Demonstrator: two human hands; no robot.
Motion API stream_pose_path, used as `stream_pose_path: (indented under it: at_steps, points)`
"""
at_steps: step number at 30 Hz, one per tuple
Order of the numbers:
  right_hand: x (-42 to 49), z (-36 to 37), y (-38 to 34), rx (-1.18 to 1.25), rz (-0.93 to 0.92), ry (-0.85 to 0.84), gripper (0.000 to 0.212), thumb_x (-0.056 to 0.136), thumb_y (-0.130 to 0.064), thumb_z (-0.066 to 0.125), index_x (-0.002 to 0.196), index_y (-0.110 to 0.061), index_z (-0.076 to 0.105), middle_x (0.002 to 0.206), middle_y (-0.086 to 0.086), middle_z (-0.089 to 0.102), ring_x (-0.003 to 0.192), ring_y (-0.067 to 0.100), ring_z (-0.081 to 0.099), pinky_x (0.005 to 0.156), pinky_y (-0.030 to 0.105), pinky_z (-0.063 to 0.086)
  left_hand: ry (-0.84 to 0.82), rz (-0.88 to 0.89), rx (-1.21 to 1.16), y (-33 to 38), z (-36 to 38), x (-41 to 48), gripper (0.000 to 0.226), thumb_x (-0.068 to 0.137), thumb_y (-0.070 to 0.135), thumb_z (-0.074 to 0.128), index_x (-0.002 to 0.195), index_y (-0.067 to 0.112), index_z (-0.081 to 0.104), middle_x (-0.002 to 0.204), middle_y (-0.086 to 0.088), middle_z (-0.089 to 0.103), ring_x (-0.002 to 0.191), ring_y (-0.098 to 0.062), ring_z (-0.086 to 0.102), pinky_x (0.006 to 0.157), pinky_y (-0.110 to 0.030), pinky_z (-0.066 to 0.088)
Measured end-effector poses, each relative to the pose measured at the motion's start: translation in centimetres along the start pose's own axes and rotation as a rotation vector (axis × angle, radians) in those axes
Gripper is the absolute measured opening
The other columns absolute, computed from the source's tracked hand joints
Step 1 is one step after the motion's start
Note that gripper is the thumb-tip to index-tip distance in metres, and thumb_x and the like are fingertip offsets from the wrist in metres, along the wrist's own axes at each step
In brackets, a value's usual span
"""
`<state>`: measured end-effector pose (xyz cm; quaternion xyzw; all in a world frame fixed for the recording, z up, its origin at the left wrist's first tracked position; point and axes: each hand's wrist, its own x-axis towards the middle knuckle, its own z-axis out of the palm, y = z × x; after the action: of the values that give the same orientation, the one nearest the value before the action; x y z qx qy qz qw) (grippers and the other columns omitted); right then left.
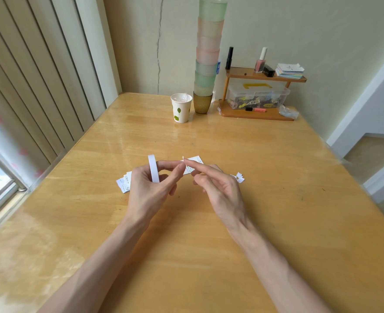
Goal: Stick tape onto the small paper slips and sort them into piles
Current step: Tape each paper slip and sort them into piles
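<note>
My left hand (151, 185) grips a white roll of tape (153, 168) standing on edge, fingers curled round it. My right hand (211, 184) meets the left index fingertip and pinches a tiny piece of tape (183, 159) between them. A printed paper slip (194, 164) lies on the wooden table (276, 199) just behind the fingertips, partly hidden. A small pile of slips (123, 182) lies left of my left hand. A few small white scraps (239, 177) lie right of my right hand.
At the table's far edge stand a paper cup (181, 107), a tall stack of coloured cups (206, 57) and a small wooden shelf (256, 96) with bottles, cards and a plastic box. Blinds and a window run along the left.
</note>
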<state>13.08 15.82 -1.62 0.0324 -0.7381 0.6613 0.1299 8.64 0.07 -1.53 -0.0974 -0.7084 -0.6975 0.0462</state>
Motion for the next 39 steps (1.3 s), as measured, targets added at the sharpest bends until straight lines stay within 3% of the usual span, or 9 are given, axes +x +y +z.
stream_pose_path:
  at_steps: [12,33,39]
  points:
    - [-0.01,0.07,-0.06,-0.001,-0.001,0.007,0.038,0.091,-0.022,0.057,0.122,-0.030,0.078,0.104,0.013,0.066,0.091,0.012,0.060,0.076,0.022,0.047,0.004,-0.006,-0.005,-0.01,-0.05,0.01,0.016,0.087,0.036,0.082,0.089,0.020,0.082,0.061,0.007,0.064,0.051,-0.019,0.047,0.054,-0.030,0.035]
    - [-0.06,0.07,-0.16,0.005,0.002,0.002,0.039,0.091,-0.022,0.057,0.124,-0.029,0.077,0.107,0.014,0.066,0.093,0.009,0.062,0.081,0.020,0.049,0.000,0.009,-0.015,-0.01,0.03,0.04,0.015,0.088,0.033,0.081,0.091,0.019,0.082,0.065,0.010,0.065,0.050,-0.016,0.048,0.050,-0.021,0.036]
    - [-0.06,0.13,-0.22,0.017,0.005,0.007,0.039,0.091,-0.021,0.057,0.124,-0.028,0.077,0.106,0.016,0.065,0.091,0.011,0.062,0.081,0.019,0.048,-0.004,0.016,-0.011,-0.12,0.01,0.07,0.011,0.088,0.034,0.081,0.089,0.024,0.083,0.065,0.002,0.065,0.051,-0.020,0.047,0.054,-0.030,0.035]
